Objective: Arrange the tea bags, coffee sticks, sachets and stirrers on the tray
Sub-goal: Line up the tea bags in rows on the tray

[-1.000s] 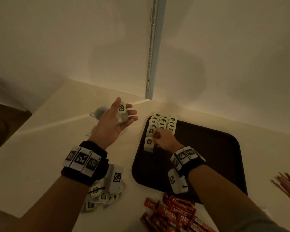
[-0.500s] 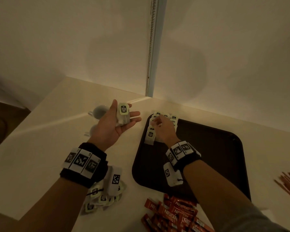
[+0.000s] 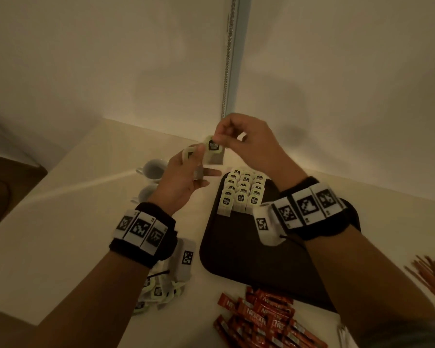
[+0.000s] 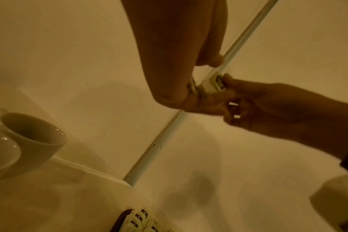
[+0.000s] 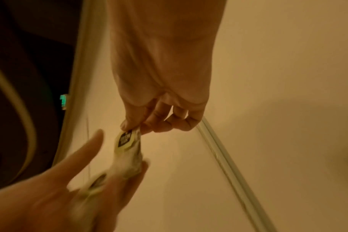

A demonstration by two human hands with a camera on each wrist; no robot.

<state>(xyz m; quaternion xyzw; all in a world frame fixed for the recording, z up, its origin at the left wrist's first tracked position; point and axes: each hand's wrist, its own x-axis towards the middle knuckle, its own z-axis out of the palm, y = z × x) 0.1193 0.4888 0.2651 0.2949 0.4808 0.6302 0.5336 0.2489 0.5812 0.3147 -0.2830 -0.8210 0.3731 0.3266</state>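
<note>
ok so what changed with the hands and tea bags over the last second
The right hand left the rows of tea bags on the tray, rose to the left hand and pinched the top of a tea bag there. The left hand, raised a little, holds another tea bag. The rows, loose pile and coffee sticks stayed put.

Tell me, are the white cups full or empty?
The farther cup looks empty: its inside shows only shadow, no visible drink. The nearer cup is partly hidden behind the left hand, so cannot tell.

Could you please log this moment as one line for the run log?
right hand: pinches tea bag | left hand: holds remaining bags | tray: three rows laid
</note>
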